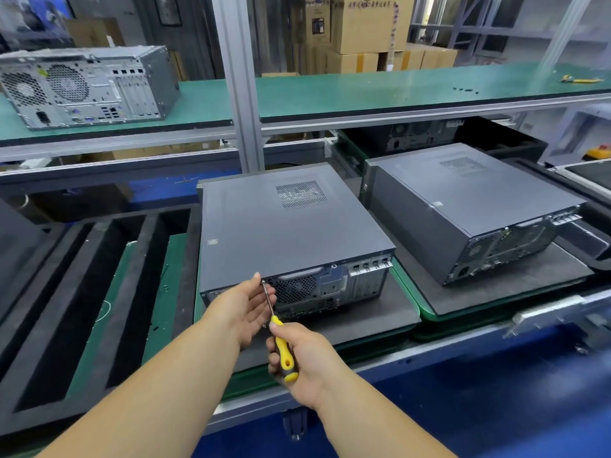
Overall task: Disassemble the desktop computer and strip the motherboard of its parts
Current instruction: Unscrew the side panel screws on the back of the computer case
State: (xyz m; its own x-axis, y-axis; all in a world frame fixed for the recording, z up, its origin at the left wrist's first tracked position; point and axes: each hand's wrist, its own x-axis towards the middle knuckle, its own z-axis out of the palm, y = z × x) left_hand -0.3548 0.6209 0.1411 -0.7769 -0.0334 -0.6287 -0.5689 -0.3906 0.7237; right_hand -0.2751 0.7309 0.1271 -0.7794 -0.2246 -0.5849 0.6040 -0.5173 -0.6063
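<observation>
A dark grey desktop computer [284, 233] lies on its side on a black foam pad [390, 312], with its rear panel of fan grille and ports facing me. My right hand [297, 355] grips a yellow-and-black screwdriver [283, 348]. The tool's thin shaft slants up and left, and its tip meets the upper left corner of the rear panel. My left hand [243, 304] is beside the shaft, fingers straight, with the fingertips touching the case edge at the tip.
A second closed desktop [469, 206] lies on a pad to the right. A bare silver chassis [86, 85] stands on the green upper shelf, with small screws [466, 90] and a yellow tool [580, 80] at its far right. Black foam trays [76, 292] lie to the left.
</observation>
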